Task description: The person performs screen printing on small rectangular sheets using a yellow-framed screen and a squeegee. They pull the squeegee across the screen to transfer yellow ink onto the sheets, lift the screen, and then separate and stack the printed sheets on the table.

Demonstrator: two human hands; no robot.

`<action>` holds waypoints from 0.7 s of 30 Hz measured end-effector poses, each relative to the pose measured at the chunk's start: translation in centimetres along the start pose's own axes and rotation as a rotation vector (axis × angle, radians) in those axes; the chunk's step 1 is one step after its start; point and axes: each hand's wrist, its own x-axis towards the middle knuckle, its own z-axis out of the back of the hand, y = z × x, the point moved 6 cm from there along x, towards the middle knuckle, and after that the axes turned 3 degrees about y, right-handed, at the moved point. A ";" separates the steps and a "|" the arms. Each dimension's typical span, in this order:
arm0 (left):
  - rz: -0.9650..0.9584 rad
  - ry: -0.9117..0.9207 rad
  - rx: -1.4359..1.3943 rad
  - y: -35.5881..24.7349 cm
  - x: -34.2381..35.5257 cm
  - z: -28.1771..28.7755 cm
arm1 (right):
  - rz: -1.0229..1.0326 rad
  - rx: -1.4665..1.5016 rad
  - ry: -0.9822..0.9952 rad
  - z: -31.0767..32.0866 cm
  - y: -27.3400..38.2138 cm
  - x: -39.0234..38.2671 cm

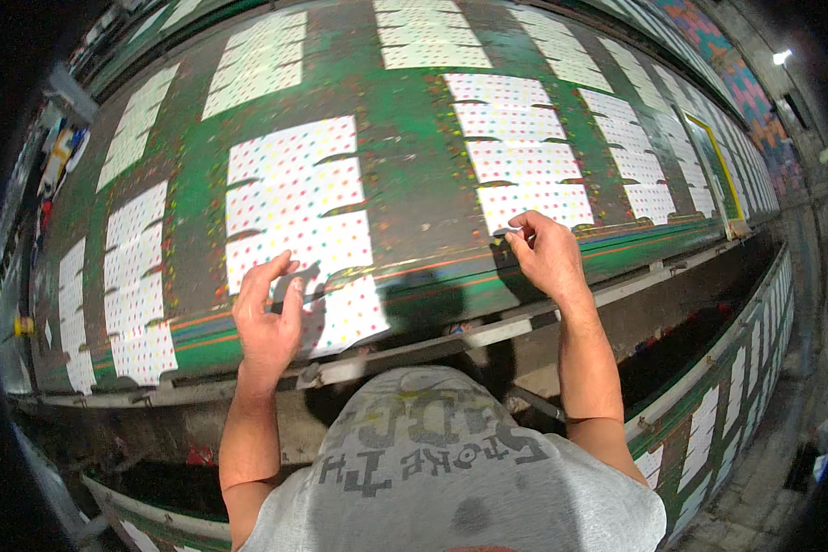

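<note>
My left hand (269,316) is over the lower part of a white cut piece with coloured dots (294,198), which lies on the long green table (414,138). Thumb and fingers are curved but apart, with nothing seen between them. The near end of this piece (354,317) hangs past the table's front edge. At the lower left corner of another dotted piece (520,138), my right hand (547,253) has thumb and forefinger pinched together. A small greyish bit shows at those fingertips; whether it is the piece's corner I cannot tell.
More dotted white pieces lie in rows along the table, some at the left (136,276) and right (630,152). A metal rail (432,348) runs along the front edge. A yellow-edged frame (716,170) stands at the far right. Another table (708,414) is behind at the lower right.
</note>
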 end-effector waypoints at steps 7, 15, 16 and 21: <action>-0.106 0.093 0.021 -5.9 4.6 -14.4 | 0.088 -0.032 -0.088 8.4 -10.5 7.2; -0.019 0.049 0.322 -4.0 5.9 -28.5 | 0.215 -0.117 -0.140 12.5 -20.9 20.6; 0.009 0.011 0.376 -3.8 5.7 -29.2 | 0.227 -0.146 -0.162 12.4 -21.6 22.6; 0.093 0.029 0.589 -3.4 5.2 -31.2 | 0.235 -0.238 -0.186 10.4 -24.7 34.2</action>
